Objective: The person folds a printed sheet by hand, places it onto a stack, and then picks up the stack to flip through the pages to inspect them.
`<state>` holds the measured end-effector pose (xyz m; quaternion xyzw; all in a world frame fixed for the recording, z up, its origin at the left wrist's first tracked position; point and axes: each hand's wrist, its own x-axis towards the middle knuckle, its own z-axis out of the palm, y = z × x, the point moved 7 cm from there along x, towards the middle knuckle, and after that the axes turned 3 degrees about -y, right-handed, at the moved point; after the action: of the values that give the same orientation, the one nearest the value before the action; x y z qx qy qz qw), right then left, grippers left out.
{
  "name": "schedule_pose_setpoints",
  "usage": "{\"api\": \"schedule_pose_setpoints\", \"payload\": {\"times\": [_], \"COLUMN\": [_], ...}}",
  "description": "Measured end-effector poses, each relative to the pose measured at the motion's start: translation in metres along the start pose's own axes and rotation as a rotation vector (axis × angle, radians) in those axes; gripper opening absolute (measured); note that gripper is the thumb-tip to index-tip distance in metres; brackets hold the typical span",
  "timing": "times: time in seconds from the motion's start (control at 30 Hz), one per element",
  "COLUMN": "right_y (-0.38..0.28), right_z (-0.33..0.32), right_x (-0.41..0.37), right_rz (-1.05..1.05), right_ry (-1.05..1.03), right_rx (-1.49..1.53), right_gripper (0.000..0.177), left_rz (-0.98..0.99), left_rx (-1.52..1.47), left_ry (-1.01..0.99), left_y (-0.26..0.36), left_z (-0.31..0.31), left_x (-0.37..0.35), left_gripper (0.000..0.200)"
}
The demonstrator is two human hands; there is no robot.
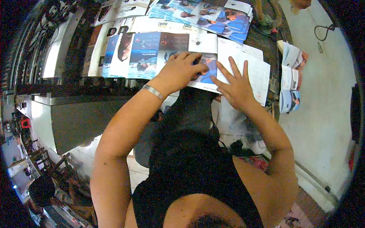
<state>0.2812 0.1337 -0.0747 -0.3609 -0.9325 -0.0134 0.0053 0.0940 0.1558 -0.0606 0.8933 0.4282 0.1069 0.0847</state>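
A printed fold-out leaflet (143, 57) runs mostly to the left of the left hand (178, 70), with its near end under that hand's fingers. Those fingers are bent down onto the printed panels; whether they pinch a layer of paper or only press, I cannot tell. The right hand (238, 89) is released, fingers spread, over the white sheets (259, 70), its thumb side close to the leaflet's right edge. To work the panels neatly, it would be best to line up the edges first, keep one hand firm beside the crease, and press along the fold with flat fingertips, so the glossy paper neither skews nor buckles. Stacked leaflets (228, 23) lie beyond the hands; another folded leaflet (291, 78) is right of the right hand.
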Motion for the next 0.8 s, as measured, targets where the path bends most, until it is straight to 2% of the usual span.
{"api": "schedule_pose_setpoints", "payload": {"times": [0.27,0.4,0.63,0.8], "right_y": [-0.002,0.007,0.020,0.042], "right_z": [-0.012,-0.014,-0.027,-0.026], "right_x": [-0.015,-0.013,0.017,0.048], "right_rz": [0.116,0.173,0.155,0.176], "right_ry": [0.070,0.134,0.124,0.115], "right_rx": [0.055,0.012,-0.067,-0.157], "right_gripper": [0.056,0.052,0.046,0.044], "left_rz": [0.031,0.025,0.036,0.089], "left_rx": [0.065,0.093,0.145,0.166], "left_ry": [-0.036,-0.053,-0.102,-0.059], "left_y": [0.001,0.004,0.007,0.010], "left_z": [0.003,0.002,0.005,0.004], "left_x": [0.003,0.002,0.005,0.006], "left_gripper": [0.042,0.042,0.048,0.050]}}
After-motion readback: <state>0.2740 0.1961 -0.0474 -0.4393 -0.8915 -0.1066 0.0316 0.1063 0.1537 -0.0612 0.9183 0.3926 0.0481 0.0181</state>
